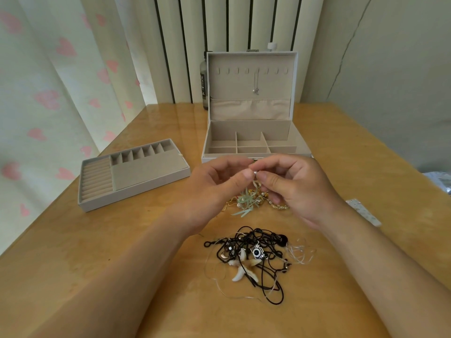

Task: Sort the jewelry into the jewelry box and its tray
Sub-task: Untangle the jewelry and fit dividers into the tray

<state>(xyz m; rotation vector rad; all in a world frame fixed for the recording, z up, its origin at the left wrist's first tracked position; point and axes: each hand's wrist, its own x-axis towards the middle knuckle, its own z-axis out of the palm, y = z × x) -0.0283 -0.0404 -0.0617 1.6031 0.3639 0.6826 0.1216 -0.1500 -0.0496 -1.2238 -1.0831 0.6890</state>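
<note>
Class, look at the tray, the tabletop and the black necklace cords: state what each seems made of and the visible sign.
Tray: probably board covered in beige velvety fabric; matte, soft-looking, no glare.
Tabletop: wood or veneer under glossy varnish; warm grain, light reflects off it.
Black necklace cords: likely waxed cotton or nylon; thin, limp, tangled loops.

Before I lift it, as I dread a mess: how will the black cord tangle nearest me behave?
Probably floppy: the black cord tangle lies in loose loops on the table. It would likely rise as one clump, since cords cross around the camera charm and starfish. Probably light: thin cords.
</note>
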